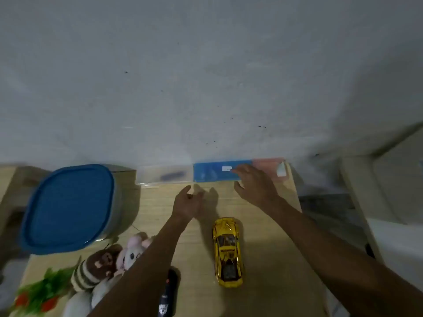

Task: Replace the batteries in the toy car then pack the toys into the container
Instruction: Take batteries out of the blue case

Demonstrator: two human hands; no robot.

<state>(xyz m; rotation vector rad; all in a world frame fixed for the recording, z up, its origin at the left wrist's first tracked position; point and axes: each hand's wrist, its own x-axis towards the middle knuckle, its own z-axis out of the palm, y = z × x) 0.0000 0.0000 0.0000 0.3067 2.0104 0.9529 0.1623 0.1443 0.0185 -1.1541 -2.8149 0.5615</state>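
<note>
Closest to you, at the near edge of the table (270, 282), a black remote control (165, 296) lies just right of your left forearm. To its left sits a huddle of plush toys: a brown striped one (97, 268) and a pale pink one (135, 249) pressed together, with a green leafy toy with red bits (39, 294) at the corner. The yellow toy car (227, 250) rests on its wheels between your two forearms, lying lengthwise away from you, and neither hand touches it. Farther out on the left stands the container (124, 202), closed under its blue lid (68, 207). Your left hand (187, 202) hovers beyond the car with its fingers loosely curled; something small and dark shows at the fingertips, but the blur makes it impossible to tell whether you are holding anything. Your right hand (254, 186) reaches farthest, released, with fingers spread and thumb held apart, its fingertips over the blue section of a long flat pack (212, 172) that lies along the far edge of the table against the grey wall (206, 76). Whether the fingers touch the pack is unclear.
</note>
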